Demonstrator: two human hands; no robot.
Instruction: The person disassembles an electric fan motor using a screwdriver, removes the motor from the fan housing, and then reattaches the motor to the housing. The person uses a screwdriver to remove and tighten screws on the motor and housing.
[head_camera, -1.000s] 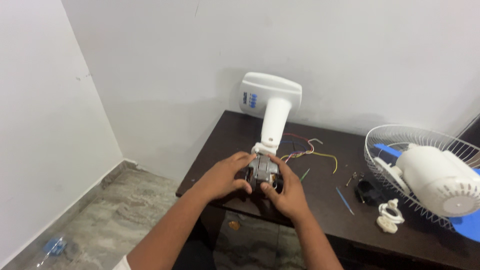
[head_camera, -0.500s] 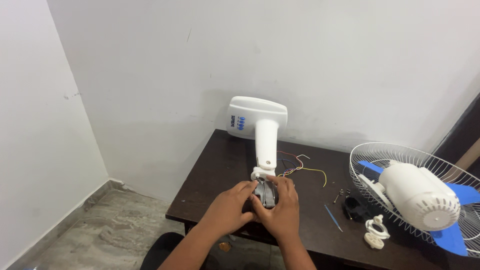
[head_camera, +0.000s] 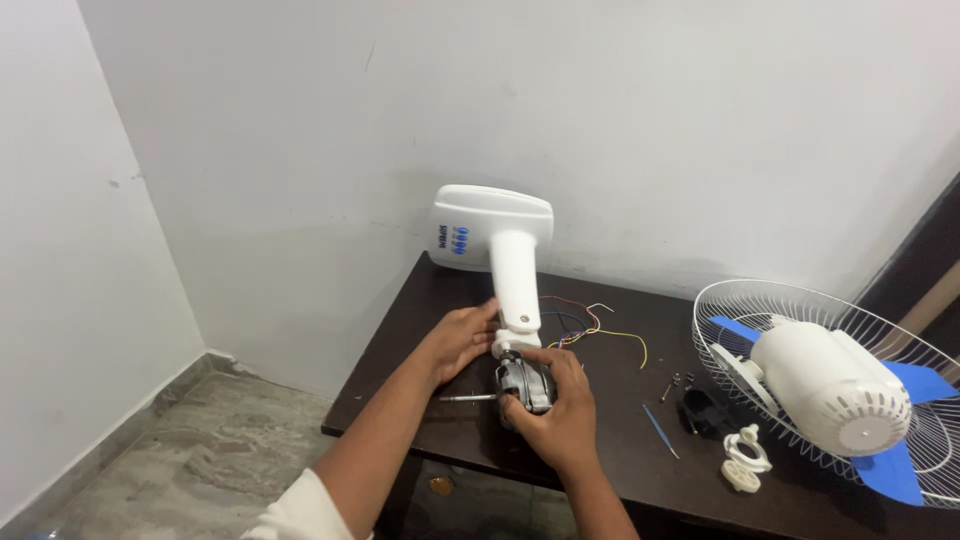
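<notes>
Right hand (head_camera: 556, 422) grips the motor (head_camera: 524, 384); left hand (head_camera: 462, 338) steadies the fan stand (head_camera: 516, 282) on the bench (head_camera: 610, 440). Risk: loose wires (head_camera: 590, 325) may snag if the motor twists.

Looked like a plain room in a home used as a makeshift repair spot, not a real workshop, from what I saw on my feed. Bare white painted walls (head_camera: 650, 120), scuffed in places, met at a corner. Floor (head_camera: 190, 450) was grey mottled stone tile with matching skirting. One dark wooden bench (head_camera: 400, 400) was pushed against the wall. On it lay a stripped fan: white stand base (head_camera: 490, 228), loose coloured wires (head_camera: 590, 325), wire guard (head_camera: 800, 300) with blue blades (head_camera: 915, 380), small screws (head_camera: 680, 382). No tool racks or shelving in view.
</notes>
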